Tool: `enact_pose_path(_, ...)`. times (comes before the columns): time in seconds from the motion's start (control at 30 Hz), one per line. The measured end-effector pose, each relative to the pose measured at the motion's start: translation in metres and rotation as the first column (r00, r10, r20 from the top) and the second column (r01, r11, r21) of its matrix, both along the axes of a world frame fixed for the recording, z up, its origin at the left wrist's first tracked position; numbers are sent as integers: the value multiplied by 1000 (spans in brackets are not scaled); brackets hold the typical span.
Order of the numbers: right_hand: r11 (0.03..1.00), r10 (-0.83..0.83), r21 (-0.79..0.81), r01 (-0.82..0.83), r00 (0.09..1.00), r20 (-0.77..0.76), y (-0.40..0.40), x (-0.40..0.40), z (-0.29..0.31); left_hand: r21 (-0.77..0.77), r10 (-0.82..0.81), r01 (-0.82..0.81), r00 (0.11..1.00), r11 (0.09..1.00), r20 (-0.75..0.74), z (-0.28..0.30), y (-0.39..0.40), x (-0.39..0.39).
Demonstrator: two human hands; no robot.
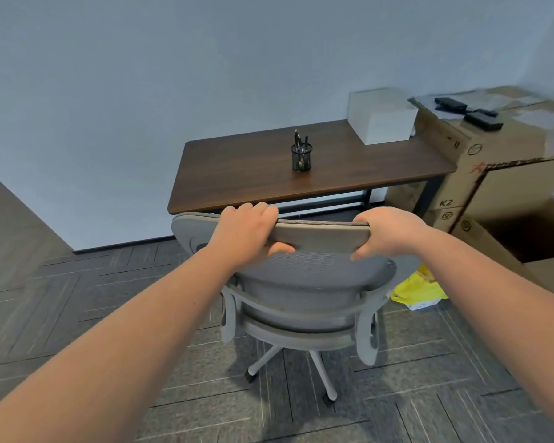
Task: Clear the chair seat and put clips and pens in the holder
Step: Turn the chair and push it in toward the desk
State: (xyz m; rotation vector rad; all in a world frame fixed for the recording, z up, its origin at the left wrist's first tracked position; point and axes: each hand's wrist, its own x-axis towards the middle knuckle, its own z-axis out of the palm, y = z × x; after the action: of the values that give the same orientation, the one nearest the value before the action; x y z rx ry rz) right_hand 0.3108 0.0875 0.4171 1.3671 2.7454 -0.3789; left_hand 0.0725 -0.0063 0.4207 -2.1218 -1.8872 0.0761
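A grey mesh office chair (304, 289) stands with its back toward me, in front of a brown desk (243, 177). My left hand (248, 235) grips the top edge of the chair's headrest (320, 236) on the left, and my right hand (387, 231) grips it on the right. The seat itself is hidden behind the backrest. On the desk stands a black mesh holder (301, 157) with several pens (299, 140) sticking up and small coloured things inside.
A white box (383, 118) sits on the desk's right end. Large cardboard boxes (506, 174) stand to the right, with black devices (467, 110) on top. A yellow bag (419, 287) lies on the floor by the chair. Grey carpet tiles cover the floor.
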Motion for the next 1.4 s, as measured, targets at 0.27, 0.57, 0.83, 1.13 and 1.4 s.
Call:
enact_pose_path(0.27, 999, -38, 10, 38, 999, 3, 42, 28, 0, 5, -14, 14, 999, 1000, 38, -3, 39, 29)
enact_pose_path(0.57, 996, -86, -16, 86, 996, 17, 91, 55, 5, 5, -112, 112, 991, 994, 78, -3, 82, 54)
enact_pose_path(0.83, 993, -106, -41, 108, 993, 47, 123, 70, 7, -13, -127, 131, 981, 991, 149, -1, 105, 72)
enact_pose_path(1.13, 979, -205, 7, 205, 976, 79, 158, 88, 7, -26, -147, 154, 972, 988, 181, -3, 140, 97)
enact_pose_path(1.4, 997, -83, 5, 82, 995, 61, 197, 107, 5, 34, -75, 71, 987, 997, 141, -4, 158, 120)
